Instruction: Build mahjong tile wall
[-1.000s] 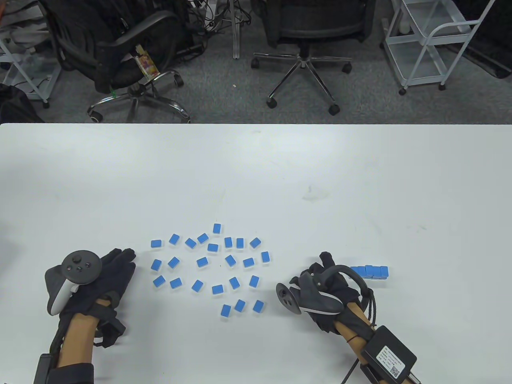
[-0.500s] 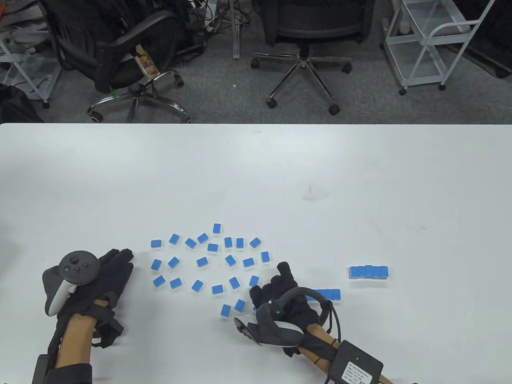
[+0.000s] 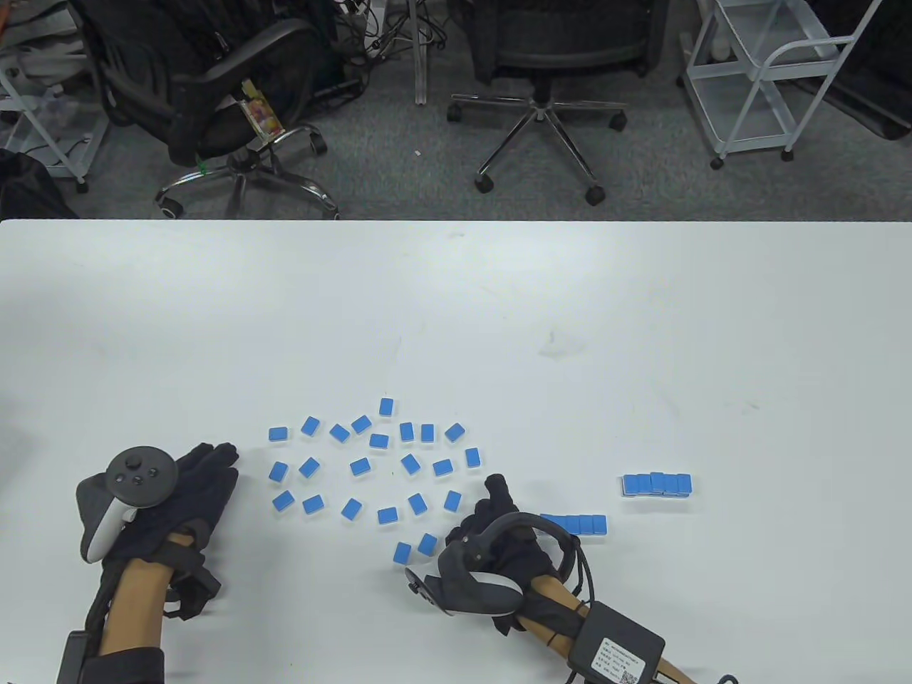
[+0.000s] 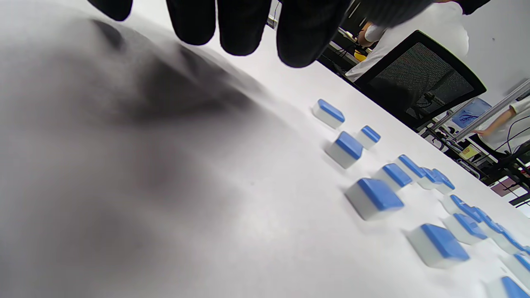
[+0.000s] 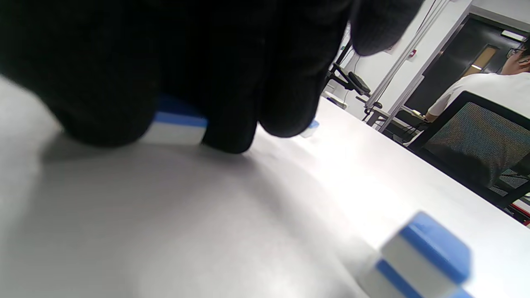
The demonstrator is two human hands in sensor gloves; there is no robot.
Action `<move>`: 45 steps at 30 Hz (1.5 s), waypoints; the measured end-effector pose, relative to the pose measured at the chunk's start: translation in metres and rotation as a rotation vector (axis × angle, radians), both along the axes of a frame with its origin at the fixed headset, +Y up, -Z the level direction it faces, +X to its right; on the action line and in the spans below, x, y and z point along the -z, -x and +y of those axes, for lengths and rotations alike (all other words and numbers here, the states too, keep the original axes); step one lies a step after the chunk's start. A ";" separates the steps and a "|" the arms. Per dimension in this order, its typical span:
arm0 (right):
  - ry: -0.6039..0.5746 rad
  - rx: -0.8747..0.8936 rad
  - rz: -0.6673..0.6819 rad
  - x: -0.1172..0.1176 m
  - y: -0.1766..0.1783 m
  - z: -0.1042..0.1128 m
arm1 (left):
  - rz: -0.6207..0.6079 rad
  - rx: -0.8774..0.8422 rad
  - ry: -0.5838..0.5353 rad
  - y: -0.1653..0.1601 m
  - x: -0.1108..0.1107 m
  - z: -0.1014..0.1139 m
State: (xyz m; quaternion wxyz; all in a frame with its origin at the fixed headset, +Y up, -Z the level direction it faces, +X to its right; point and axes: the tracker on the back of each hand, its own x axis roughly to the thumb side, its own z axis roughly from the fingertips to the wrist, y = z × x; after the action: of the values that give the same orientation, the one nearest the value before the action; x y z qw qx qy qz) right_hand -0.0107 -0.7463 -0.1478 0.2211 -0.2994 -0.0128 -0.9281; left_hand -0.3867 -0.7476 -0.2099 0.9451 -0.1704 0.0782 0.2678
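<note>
Several loose blue-backed mahjong tiles (image 3: 370, 467) lie scattered at the table's near middle. To their right are a short single row of tiles (image 3: 578, 524) and, farther right, a two-layer stacked row (image 3: 657, 484). My right hand (image 3: 484, 520) is down at the lower right edge of the scatter. In the right wrist view its fingers (image 5: 232, 82) close around one blue and white tile (image 5: 178, 126) that sits on the table. My left hand (image 3: 206, 477) lies flat on the table left of the scatter and holds nothing; its fingertips (image 4: 244, 29) hang near loose tiles (image 4: 374, 198).
The white table (image 3: 456, 299) stretches bare toward its far edge. Office chairs (image 3: 548, 64) and a white cart (image 3: 769, 78) stand on the floor beyond it. A stacked pair of tiles (image 5: 418, 256) shows close in the right wrist view.
My right hand has moved left and nearer from the stacked row to the scatter's lower right, uncovering the single row and covering one loose tile. The left hand has stayed put.
</note>
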 end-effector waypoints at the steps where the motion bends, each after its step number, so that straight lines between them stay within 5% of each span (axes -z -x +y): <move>1: -0.002 -0.016 0.001 0.001 -0.003 0.003 | 0.000 0.000 0.000 0.000 0.000 0.000; 5: -0.180 0.035 -0.063 0.009 -0.038 0.042 | 0.002 -0.003 0.003 0.000 0.000 -0.001; 8: -0.152 0.153 -0.166 0.017 -0.079 0.060 | -0.004 0.003 0.010 -0.002 0.000 -0.001; 13: -0.028 0.152 -0.274 0.029 -0.125 0.044 | 0.004 0.001 0.010 -0.001 -0.001 -0.002; 24: 0.045 0.083 -0.205 0.033 -0.114 0.017 | -0.004 0.006 0.011 -0.004 0.000 -0.002; 45: 0.069 0.104 -0.215 0.034 -0.113 0.012 | -0.003 0.007 0.008 -0.003 -0.001 -0.003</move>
State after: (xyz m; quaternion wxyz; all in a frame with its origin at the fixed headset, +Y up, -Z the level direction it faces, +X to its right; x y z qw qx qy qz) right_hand 0.1019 -0.7339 -0.1814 0.1598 -0.2061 -0.0529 -0.9639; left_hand -0.3833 -0.7501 -0.2093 0.9454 -0.1743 0.0784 0.2640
